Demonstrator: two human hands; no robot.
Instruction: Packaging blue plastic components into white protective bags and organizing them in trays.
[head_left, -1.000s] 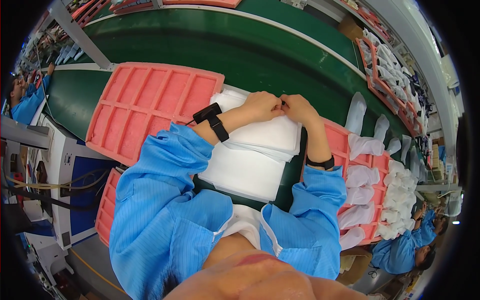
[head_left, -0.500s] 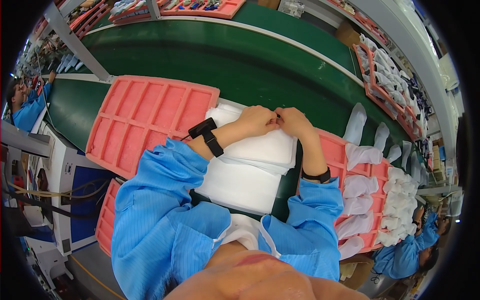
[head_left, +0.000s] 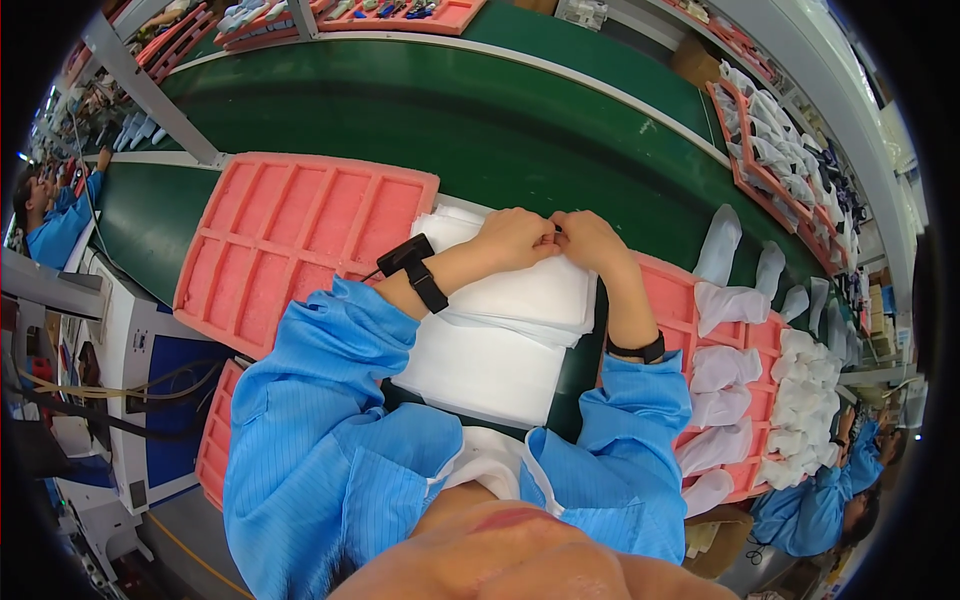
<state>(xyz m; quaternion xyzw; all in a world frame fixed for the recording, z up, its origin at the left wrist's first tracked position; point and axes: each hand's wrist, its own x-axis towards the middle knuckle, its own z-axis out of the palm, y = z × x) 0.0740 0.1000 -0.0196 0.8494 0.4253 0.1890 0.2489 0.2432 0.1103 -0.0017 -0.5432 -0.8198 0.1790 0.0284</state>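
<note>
My left hand (head_left: 514, 239) and my right hand (head_left: 588, 241) meet above a stack of white sheets (head_left: 525, 298), fingertips curled in and nearly touching. Something small and dark shows between the fingers; its kind is too small to make out. The backs of both hands hide most of the grip. Below the upper stack, nearer my body, lies another layer of white sheets (head_left: 478, 372). Straps circle both wrists, and the left one carries a black box (head_left: 405, 256).
Left of the sheets lies a pink compartment tray (head_left: 262, 240). On the right, another pink tray (head_left: 672, 295) holds several white wrapped bundles (head_left: 722, 407). A green conveyor belt (head_left: 430, 120) runs across beyond. Co-workers in blue sit at far left and lower right.
Both hands stay nearly in place over the sheets, their fingers shifting only slightly. The surroundings on the right sit marginally farther right in the picture.
</note>
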